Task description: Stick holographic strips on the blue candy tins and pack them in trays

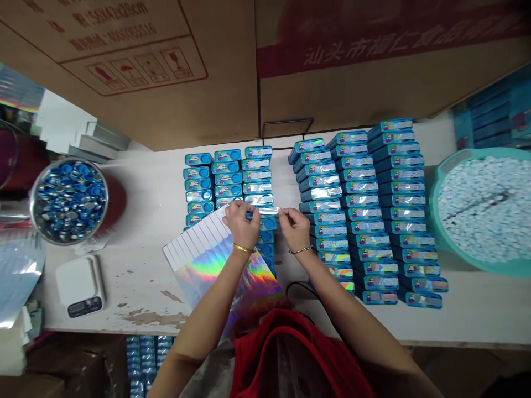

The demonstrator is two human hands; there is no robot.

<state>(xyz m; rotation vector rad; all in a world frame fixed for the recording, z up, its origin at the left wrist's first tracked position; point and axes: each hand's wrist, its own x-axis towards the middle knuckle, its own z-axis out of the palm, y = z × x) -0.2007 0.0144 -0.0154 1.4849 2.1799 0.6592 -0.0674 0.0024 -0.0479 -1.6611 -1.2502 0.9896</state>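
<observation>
My left hand (241, 222) and my right hand (293, 225) each pinch one end of a narrow holographic sticker strip (269, 210), stretched flat between them. The strip hovers just over a column of small blue tins (258, 177) laid out in rows on the white table (141, 221). Under my left wrist lies a holographic sticker sheet (215, 260), with several white backing strips showing along its upper edge. A gold bangle is on my left wrist, a thin bracelet on my right.
More blue tins (373, 215) fill rows to the right. A teal basin of white tablets (485, 210) sits far right. A steel bowl of blue lids (68, 200) and a small white scale (81, 286) are at left. Big cardboard boxes (232, 61) stand behind.
</observation>
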